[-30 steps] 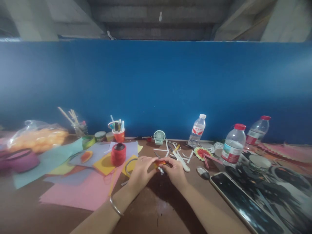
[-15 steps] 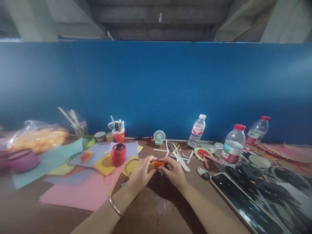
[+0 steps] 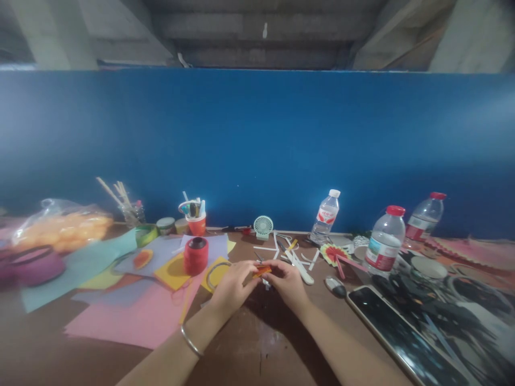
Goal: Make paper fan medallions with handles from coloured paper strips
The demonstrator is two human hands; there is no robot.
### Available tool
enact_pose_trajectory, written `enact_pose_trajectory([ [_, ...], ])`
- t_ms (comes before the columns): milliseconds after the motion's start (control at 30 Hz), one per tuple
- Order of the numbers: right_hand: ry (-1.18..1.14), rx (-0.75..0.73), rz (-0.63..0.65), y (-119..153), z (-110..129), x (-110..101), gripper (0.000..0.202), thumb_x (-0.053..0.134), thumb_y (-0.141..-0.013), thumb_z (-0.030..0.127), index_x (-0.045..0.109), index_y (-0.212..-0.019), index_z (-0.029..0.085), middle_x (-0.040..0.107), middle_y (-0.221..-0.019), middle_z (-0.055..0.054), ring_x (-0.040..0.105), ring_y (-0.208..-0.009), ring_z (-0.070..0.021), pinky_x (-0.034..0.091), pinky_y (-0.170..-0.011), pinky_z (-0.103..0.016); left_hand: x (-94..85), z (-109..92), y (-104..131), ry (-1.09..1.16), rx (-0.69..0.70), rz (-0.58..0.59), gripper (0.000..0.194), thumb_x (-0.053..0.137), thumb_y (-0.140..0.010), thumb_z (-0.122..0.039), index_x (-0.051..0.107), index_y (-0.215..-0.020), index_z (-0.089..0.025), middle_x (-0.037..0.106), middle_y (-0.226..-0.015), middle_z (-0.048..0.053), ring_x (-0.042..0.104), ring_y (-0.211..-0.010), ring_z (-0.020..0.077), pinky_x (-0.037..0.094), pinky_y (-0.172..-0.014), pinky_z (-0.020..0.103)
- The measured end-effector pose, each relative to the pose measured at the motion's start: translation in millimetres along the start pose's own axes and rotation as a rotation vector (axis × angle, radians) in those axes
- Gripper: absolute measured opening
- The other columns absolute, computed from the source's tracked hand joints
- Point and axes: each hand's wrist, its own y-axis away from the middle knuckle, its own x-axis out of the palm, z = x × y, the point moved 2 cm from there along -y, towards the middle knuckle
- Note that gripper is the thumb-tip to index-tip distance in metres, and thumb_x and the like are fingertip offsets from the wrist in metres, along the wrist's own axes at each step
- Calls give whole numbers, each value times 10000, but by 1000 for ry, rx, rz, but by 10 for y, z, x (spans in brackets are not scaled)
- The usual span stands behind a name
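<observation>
Between both hands, at the middle of the table, is a small piece of folded orange paper [image 3: 262,271]. My left hand [image 3: 235,284] pinches its left end, the fingers curled over it. My right hand [image 3: 287,284] grips the right end, thumb and fingers closed on it. Fingers cover much of the paper. Just left of my left hand a grey ring [image 3: 213,274] lies on a yellow sheet. Beyond my right hand are white paper strips [image 3: 316,260] and a white-handled tool [image 3: 301,267], perhaps scissors or a knife.
A red thread spool [image 3: 196,256] stands on coloured paper sheets [image 3: 124,321] at left. Behind are a cup of pens [image 3: 196,222] and a small fan [image 3: 263,227]. Water bottles [image 3: 385,241], a mouse [image 3: 335,286], a phone [image 3: 402,332] and a pleated paper fan [image 3: 335,253] occupy the right.
The orange paper has turned in my fingers, so its pleated face shows less and a narrower edge faces me. Both hands have shifted only slightly.
</observation>
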Motion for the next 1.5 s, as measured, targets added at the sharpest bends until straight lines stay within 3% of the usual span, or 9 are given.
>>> enact_pose_trajectory([
  [233,2,7,-11,-6,-38,9,224,710,-603,268,677,-810,186,704,-828,-50,651,-755,-217,522,-718,-356,8,27,5,-71,60,-41,119,568,-760,-257,624,-864,-254,651,-916,47,573,-879,214,400,-794,326],
  [433,59,21,-34,-7,-77,-18,193,689,-626,211,684,-816,184,705,-814,-48,647,-769,-220,504,-737,-351,12,0,-16,-41,104,-5,99,569,-764,-249,668,-765,-252,659,-924,56,579,-871,209,407,-788,324],
  [633,104,34,-43,4,-79,-21,162,691,-630,246,690,-782,192,707,-783,-45,651,-735,-219,511,-696,-331,22,-4,-14,-23,60,-17,89,592,-749,-276,675,-746,-243,674,-835,48,604,-776,197,427,-720,297],
  [967,109,76,-31,6,-33,-30,115,705,-605,246,685,-690,171,693,-661,-32,632,-618,-175,485,-598,-263,25,-18,-25,-191,173,28,138,542,-795,-249,644,-717,-197,679,-770,24,612,-726,146,449,-685,259],
  [1233,70,85,-18,10,-75,-38,97,690,-608,219,662,-685,167,671,-637,-20,612,-599,-168,474,-586,-268,59,-5,-8,-212,106,57,204,510,-811,-271,600,-647,-189,652,-761,29,590,-733,153,430,-710,267],
  [1367,11,71,-21,-5,-99,-17,157,668,-634,229,652,-781,176,678,-759,-31,622,-724,-182,480,-690,-295,46,11,-10,-148,5,38,118,574,-756,-313,610,-789,-204,645,-823,31,587,-783,178,428,-725,275],
  [1500,-125,96,-59,-16,-118,-21,441,662,-656,220,541,-1080,210,668,-792,-9,620,-749,-170,481,-694,-295,42,10,-1,-28,-50,60,274,510,-789,-283,551,-1054,-226,627,-1022,48,575,-918,198,430,-786,285],
])
